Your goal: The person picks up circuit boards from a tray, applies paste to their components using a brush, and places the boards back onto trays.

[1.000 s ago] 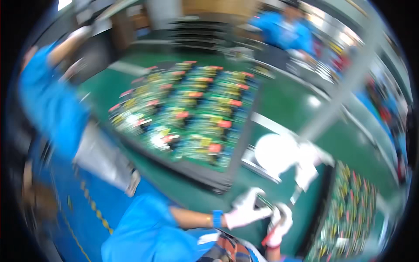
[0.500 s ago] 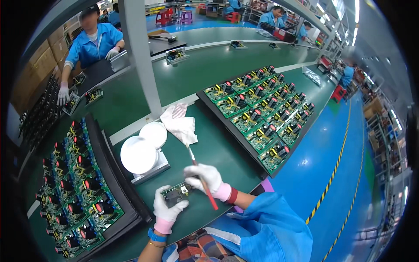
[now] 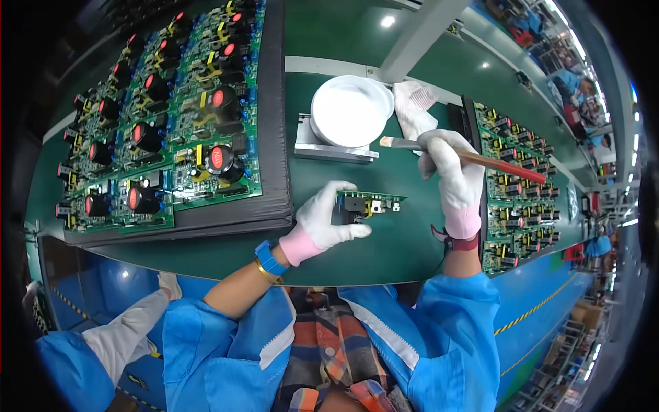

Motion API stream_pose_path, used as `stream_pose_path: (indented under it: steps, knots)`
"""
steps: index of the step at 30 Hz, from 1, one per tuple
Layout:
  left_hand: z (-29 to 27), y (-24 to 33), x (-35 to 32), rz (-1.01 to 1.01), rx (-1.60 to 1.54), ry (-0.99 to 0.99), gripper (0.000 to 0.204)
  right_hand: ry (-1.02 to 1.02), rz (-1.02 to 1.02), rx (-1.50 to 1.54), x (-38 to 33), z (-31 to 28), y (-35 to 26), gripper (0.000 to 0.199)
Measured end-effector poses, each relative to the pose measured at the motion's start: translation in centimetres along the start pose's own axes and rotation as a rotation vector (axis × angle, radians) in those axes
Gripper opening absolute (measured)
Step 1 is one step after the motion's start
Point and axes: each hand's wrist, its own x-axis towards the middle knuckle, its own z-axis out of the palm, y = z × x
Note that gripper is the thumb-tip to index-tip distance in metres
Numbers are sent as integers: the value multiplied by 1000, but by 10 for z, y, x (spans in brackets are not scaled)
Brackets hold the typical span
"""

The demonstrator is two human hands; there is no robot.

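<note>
Both my hands wear white gloves with pink cuffs. Held by its left end between the fingers and thumb of my left hand is a small green circuit board, with black and white parts on it, above the green bench. My right hand grips a paintbrush with a reddish-brown handle. Its pale bristles point left, close to the front right rim of a round white dish. Another white dish shows partly behind that one. A metal block sits under the dishes.
To the left, a black foam tray bears rows of green circuit boards. Another board-filled tray lies to the right. A white cloth rests behind the brush, near a grey post. Someone's leg shows at the lower left.
My view has turned left and down. The brush has swung from pointing at the cloth to pointing left, near the white dish. My left hand still holds the small board.
</note>
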Motion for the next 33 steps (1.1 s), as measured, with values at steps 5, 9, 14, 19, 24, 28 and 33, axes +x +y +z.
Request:
stream_pose_path:
  steps: [5,9,14,19,24,28,33]
  knots:
    - [0,6,4,-21,24,1,73,-147,40,-102,16,14,-6,25]
    - [0,8,7,-49,49,-42,74,-168,57,-178,26,21,-2,29]
    - [-1,7,7,-36,16,-48,74,-159,-7,-266,33,27,-1,24]
    - [-2,6,6,-42,-3,-58,75,-194,-47,-362,41,30,3,27]
    - [-2,8,7,-58,20,-69,76,-224,-74,-439,44,26,4,30]
    - [-2,4,7,-47,10,-55,76,-177,-49,-388,43,31,-3,35]
    - [-3,5,8,1,-42,-57,72,-25,114,132,31,15,5,31]
